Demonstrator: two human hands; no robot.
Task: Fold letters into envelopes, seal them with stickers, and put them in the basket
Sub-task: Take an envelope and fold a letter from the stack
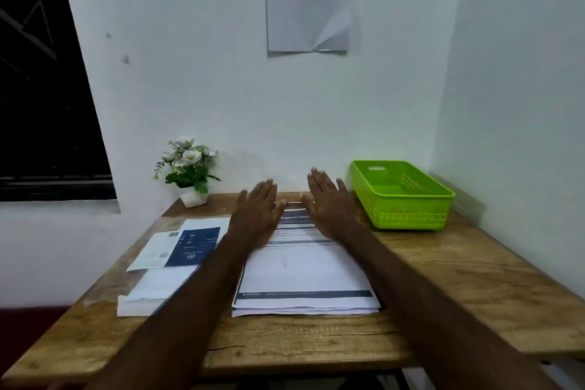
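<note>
Reaching forward over the tabletop point(443, 288), both forearms are extending from the lower edge of the view, and the elbows are being cut off by the frame. The left hand point(258, 212) and the right hand point(329, 204) are hovering palm-down with fingers straight and spread; each grip is fully apart and is holding nothing. Whether the palms are touching the paper beneath them cannot be told.

The stack of letters point(304, 275) is lying flat at the centre of the tabletop, and its far end is being hidden by both hands. Only part of a printed heading is showing between the hands; the smaller print is too blurred to read. A thin pen-like object point(292, 203) is lying just beyond the stack, mostly hidden behind the fingers.

To the left, the white envelopes point(148, 294) are lying in a pile, with a dark blue sheet point(193, 247) on top of it; the left forearm is covering the pile's right edge. Whether this sheet is carrying the stickers cannot be told.

The green basket point(408, 199) is standing at the far right, near the wall corner, well apart from the letters. A small potted plant point(190, 171) is standing at the far left. A paper notice point(308, 9) is hanging on the wall, its top being cut off.
</note>
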